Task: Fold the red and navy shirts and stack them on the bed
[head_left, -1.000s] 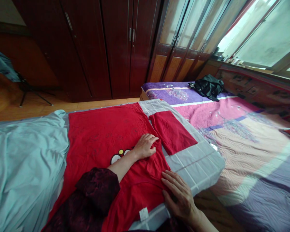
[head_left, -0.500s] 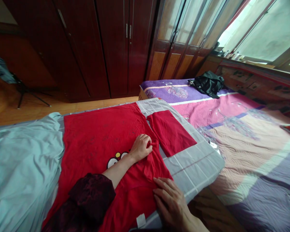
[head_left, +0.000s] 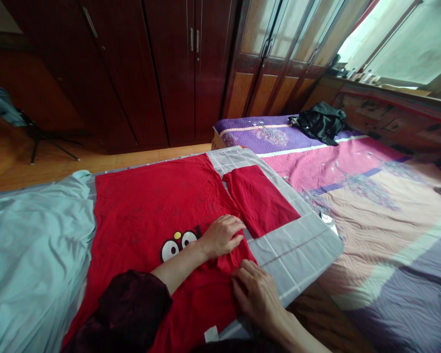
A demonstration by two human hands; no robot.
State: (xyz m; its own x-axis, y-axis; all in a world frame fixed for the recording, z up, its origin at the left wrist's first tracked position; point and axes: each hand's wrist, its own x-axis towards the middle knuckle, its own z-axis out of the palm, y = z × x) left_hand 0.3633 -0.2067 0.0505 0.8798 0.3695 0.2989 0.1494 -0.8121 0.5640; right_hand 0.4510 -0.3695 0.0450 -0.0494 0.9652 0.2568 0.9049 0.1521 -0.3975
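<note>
A red T-shirt (head_left: 161, 196) with a cartoon-eyes print lies spread on a grey checked cloth, one sleeve (head_left: 260, 198) stretched toward the far right. My left hand (head_left: 223, 235) rests on the shirt near the seam beside that sleeve, its fingers loosely bent and apart. Just below it, my right hand (head_left: 257, 291) has its fingers curled onto the shirt's right edge, closed on the fabric there. Between the two hands the red cloth is bunched in small creases. A white label (head_left: 211, 334) shows at the shirt's near edge.
Crumpled light-green fabric (head_left: 36, 255) lies to the left. The grey checked cloth (head_left: 290, 255) ends at a rounded right edge. Beyond stands a bed with a patterned cover (head_left: 375, 220) and a black garment (head_left: 319, 122). Dark red wardrobes (head_left: 176, 73) line the back.
My left hand has loosened its pinch on the cloth and moved down a little toward the right. My right hand has shifted slightly up, its flat fingers now curled.
</note>
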